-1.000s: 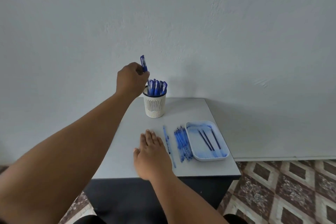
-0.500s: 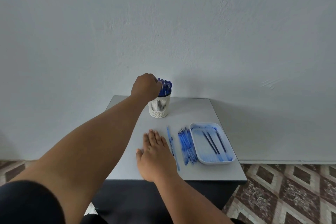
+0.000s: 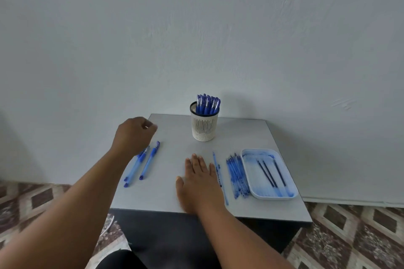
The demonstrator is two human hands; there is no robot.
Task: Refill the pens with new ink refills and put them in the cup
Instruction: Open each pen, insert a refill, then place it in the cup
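Left hand [image 3: 134, 135]: raised above the far-left part of the counter [image 3: 175, 194], fingers [image 3: 150, 125] loosely curled, nothing held. Directly below and just nearer than the knuckles: two blue pens [image 3: 142, 164] lying side by side on the counter, slanted, their far ends partly hidden under the hand; whether the hand touches them cannot be told. Right hand [image 3: 200, 183]: palm down, flat on the counter near its front edge, fingers straight and close together, holding nothing. Just beside its little finger: one clear blue pen barrel [image 3: 219, 178], lying lengthwise, apparently not touched. Further right: a bundle of blue refills [image 3: 237, 173], packed parallel, against the left wall of a white tray [image 3: 294, 192]. In the tray: three dark, thin refills [image 3: 271, 172], slanted. At the back of the counter, well apart from both hands: a white slotted cup [image 3: 204, 128], upright, filled with capped blue pens [image 3: 207, 103] standing on end.
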